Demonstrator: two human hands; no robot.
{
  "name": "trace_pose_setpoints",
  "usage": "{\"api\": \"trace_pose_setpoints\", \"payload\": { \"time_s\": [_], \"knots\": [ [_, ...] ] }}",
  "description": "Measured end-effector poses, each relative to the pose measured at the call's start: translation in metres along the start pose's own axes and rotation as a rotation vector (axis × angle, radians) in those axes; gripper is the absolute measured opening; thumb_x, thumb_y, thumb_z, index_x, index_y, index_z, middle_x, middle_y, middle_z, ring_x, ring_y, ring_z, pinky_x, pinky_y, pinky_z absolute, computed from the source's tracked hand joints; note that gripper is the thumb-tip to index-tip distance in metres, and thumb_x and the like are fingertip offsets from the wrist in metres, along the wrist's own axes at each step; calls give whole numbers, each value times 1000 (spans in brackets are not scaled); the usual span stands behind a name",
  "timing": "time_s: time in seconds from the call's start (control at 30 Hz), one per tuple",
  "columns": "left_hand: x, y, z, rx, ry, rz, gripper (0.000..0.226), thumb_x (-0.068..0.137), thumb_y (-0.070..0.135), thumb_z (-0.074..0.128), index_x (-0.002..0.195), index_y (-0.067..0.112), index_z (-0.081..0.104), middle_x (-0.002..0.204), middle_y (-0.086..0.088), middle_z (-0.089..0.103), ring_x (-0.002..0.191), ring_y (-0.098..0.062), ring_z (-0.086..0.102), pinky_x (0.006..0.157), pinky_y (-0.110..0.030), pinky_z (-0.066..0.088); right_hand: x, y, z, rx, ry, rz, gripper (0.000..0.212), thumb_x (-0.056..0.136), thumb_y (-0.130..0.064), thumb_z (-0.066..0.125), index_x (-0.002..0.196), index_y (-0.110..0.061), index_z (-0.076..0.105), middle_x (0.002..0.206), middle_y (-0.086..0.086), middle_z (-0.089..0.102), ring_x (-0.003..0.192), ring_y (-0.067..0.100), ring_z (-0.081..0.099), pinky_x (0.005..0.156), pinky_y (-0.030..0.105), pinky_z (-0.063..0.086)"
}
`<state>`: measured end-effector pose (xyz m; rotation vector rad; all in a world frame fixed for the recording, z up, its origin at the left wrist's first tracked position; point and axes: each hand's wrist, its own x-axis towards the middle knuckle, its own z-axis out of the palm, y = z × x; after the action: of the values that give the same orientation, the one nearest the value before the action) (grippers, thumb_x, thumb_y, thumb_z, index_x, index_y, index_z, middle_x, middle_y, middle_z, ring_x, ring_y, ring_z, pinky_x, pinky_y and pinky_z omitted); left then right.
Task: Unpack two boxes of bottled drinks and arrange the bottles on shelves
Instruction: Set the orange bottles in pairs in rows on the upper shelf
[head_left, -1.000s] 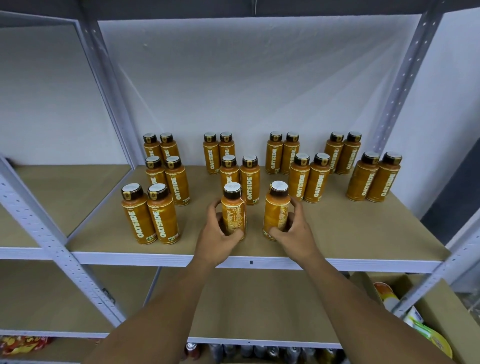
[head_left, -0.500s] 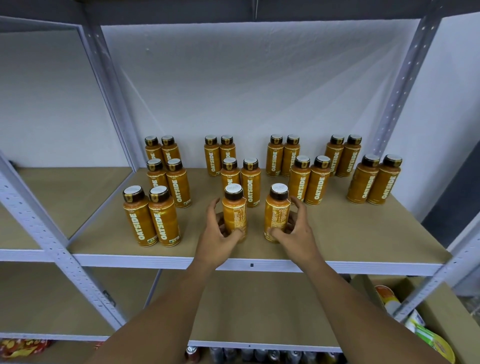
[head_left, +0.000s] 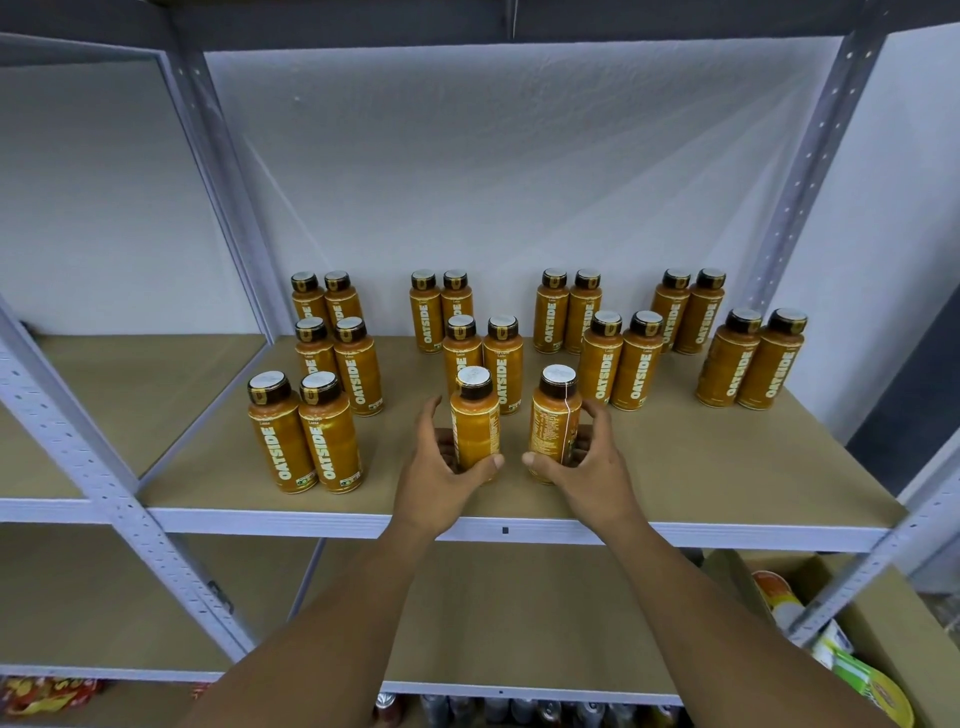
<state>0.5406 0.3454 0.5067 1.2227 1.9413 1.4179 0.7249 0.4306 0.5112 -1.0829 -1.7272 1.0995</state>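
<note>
Several orange OATSIDE bottles with dark caps stand in pairs on the tan shelf board (head_left: 701, 467). Near the front edge stand two more of them, labels turned away from me. My left hand (head_left: 441, 467) grips the left front bottle (head_left: 475, 421) low on its body, thumb in front. My right hand (head_left: 587, 467) grips the right front bottle (head_left: 553, 421) the same way. Both bottles stand upright on the board, a small gap between them. A finished pair (head_left: 306, 436) stands to the left at the same depth.
Grey steel uprights (head_left: 104, 467) frame the bay. A lower tan shelf (head_left: 493, 623) lies beneath my arms. An open cardboard box (head_left: 883, 639) with packaged goods sits lower right. Cans line the bottom level (head_left: 519, 712). The right front of the shelf board holds nothing.
Both hands have eased the two front bottles slightly closer together and a little farther onto the shelf. The grip on each has stayed the same.
</note>
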Motion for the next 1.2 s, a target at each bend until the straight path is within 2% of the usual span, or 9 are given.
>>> {"api": "trace_pose_setpoints", "payload": {
  "time_s": [0.1,0.23,0.3,0.4,0.63,0.83,1.0,1.2],
  "knots": [
    [-2,2,0,5,-5,8,111,78,43,87,158,42,10,153,2,47,134,-21,52,104,-39,52,1,1,-1,35,-9,10,100,76,-38,89,151,-42,23,139,-13,45,122,8,47,94,25,44],
    [-1,0,0,15,-22,4,103,88,23,80,159,42,8,155,0,48,138,-24,50,106,-43,48,3,7,-4,62,-63,30,97,82,-17,84,150,-46,22,150,-4,47,127,9,46,100,29,43],
    [0,0,-1,27,-27,-5,102,89,20,78,159,41,8,152,1,51,137,-23,51,107,-43,49,3,8,-4,50,-77,36,95,83,-12,80,149,-47,22,146,-4,52,127,11,49,101,31,44],
    [0,-1,-1,41,-35,-11,104,88,19,79,159,42,6,149,1,53,134,-21,53,104,-41,51,3,9,-3,40,-76,42,92,84,-9,78,146,-48,23,130,-7,62,120,14,58,99,32,49],
    [0,-1,1,57,-3,5,107,85,26,83,159,40,8,145,2,54,120,-9,52,98,-35,51,3,10,-3,36,-65,43,93,83,-13,80,147,-47,22,130,-6,63,120,15,59,100,34,50],
    [-1,-2,3,65,20,11,107,83,34,85,158,41,9,137,5,59,119,-11,57,95,-33,52,1,7,-3,18,-52,27,93,82,-16,83,148,-45,23,122,-11,59,112,9,57,95,29,46],
    [0,-3,3,67,25,19,108,82,37,85,158,41,9,135,5,60,116,-10,57,93,-30,51,1,6,-2,-2,-32,11,91,81,-21,85,147,-42,26,126,-6,60,114,11,59,96,29,50],
    [-1,-3,4,52,33,17,108,81,41,86,158,42,10,133,5,62,118,-12,60,92,-27,50,1,3,0,-13,-6,5,93,76,-31,90,147,-39,30,126,-9,58,106,3,59,81,11,45]
  ]
}}
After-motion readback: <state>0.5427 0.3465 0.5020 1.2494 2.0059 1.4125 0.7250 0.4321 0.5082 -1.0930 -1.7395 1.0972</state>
